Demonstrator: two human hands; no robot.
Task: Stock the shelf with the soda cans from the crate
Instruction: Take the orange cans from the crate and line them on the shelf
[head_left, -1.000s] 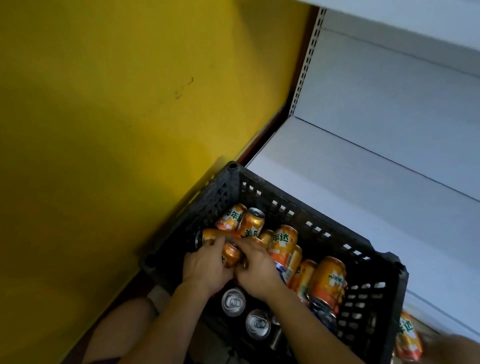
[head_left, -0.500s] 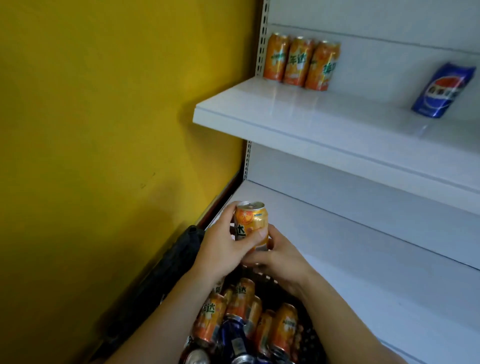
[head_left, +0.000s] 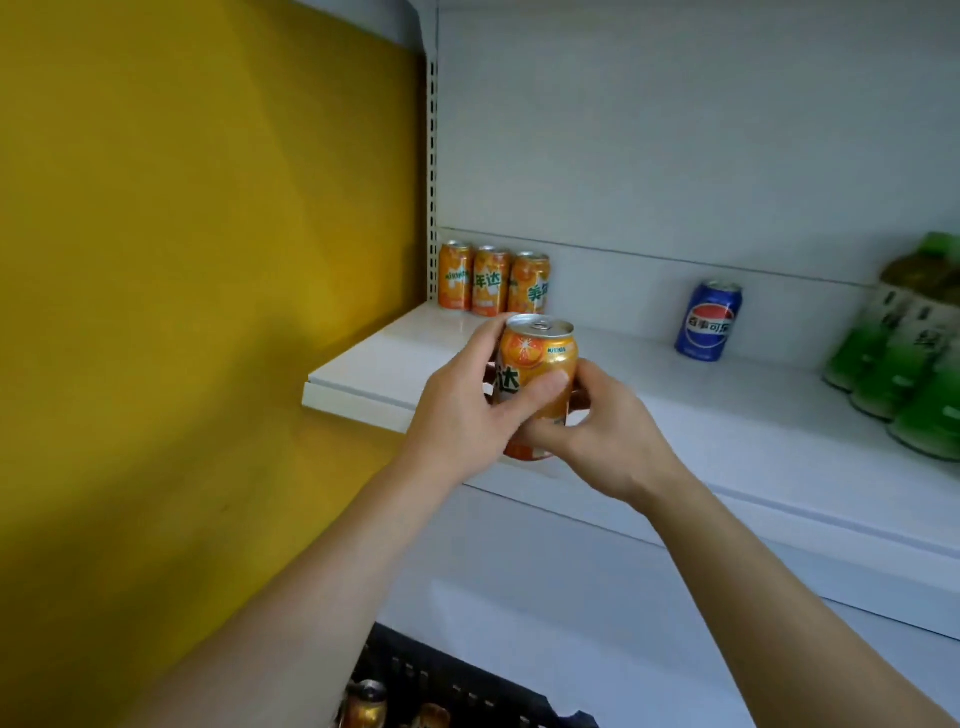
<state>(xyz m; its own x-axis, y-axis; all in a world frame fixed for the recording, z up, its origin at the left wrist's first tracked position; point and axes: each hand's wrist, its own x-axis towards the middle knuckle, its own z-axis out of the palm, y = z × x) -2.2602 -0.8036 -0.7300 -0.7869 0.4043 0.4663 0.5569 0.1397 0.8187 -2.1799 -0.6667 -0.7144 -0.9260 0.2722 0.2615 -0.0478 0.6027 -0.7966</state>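
Both hands grip upright orange can (head_left: 537, 374) in front of shelf (head_left: 727, 415) edge: left hand (head_left: 467, 410) fingers wrapped round side, right hand (head_left: 608, 431) fingers curled low. Three orange cans (head_left: 491, 280) at shelf back corner; crate (head_left: 467, 686) below.

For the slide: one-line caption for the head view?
Both hands, left hand and right hand, hold an orange can before the shelf with three orange cans.

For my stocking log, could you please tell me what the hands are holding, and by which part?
Both hands grip one upright orange soda can by its side wall: left hand wraps the left side, right hand the lower right.
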